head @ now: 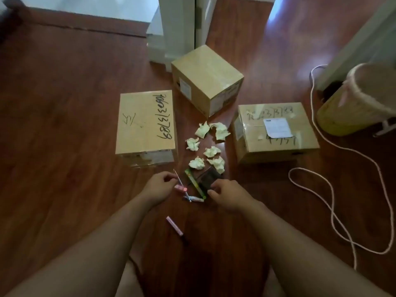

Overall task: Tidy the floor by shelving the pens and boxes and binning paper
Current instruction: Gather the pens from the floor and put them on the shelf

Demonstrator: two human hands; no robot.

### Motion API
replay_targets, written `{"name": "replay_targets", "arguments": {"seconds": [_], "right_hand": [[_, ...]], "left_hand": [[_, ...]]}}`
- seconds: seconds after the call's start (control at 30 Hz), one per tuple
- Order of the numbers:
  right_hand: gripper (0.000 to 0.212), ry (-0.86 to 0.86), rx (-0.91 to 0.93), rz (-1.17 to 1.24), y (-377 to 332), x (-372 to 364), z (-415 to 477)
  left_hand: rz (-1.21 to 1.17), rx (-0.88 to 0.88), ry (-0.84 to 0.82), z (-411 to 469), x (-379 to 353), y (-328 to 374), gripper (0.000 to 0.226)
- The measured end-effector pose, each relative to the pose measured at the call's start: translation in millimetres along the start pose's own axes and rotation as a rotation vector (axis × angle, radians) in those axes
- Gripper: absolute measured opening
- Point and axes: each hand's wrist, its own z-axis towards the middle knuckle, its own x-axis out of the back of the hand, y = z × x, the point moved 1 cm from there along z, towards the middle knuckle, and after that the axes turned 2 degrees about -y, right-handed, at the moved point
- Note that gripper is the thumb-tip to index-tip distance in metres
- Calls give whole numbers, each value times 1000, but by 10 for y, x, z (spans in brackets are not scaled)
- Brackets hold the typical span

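Note:
Three taped cardboard boxes stand on the wooden floor: one at the left (146,125), one at the back (206,79), one at the right (276,130). Several crumpled paper balls (211,144) lie between them. In front of these are a thin pen (182,185), a green pen (194,183), a white pen (196,198) and a dark flat case (211,177). A pink pen (174,226) lies nearer to me. My left hand (158,186) is half curled, its fingertips at the thin pen. My right hand (226,195) hovers with its fingertips at the case and the green pen's near end.
A yellow bin with a white liner (360,101) stands at the right by a wall. A pale cord (334,213) loops across the floor beneath it. White door frames (177,28) rise behind the back box. My bare knees show at the bottom edge.

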Motion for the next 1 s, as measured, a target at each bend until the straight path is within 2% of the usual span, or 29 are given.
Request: {"name": "replay_targets", "arguments": {"seconds": [0.1,0.17,0.33,0.53,0.63,0.8,0.9,1.0], "right_hand": [[36,-38,-1,-23,151,-353,247],[34,-65,-8,-47,251,-611,394],[35,-98,-26,-147,334,-1054,765],[32,-72,-20,-259,286,-1495,1084],[30,-41,-55,-333,248,-1641,1184],[28,26,-131,-357,268,-1698,1229],[26,-8,-149,-324,309,-1664,1221],[39,-70,-131,-273,314,-1558,1147]], "left_hand": [[53,67,20,189,-233,-361,26],[86,176,43,281,-398,-653,25],[200,500,-85,448,-740,-1187,53],[100,613,-64,554,-1269,-1626,55],[132,623,14,618,-1399,-1771,52],[-121,631,43,696,-1415,-1842,34],[-226,503,56,705,-1291,-1752,27],[-357,347,50,710,-1103,-1594,20]]}}
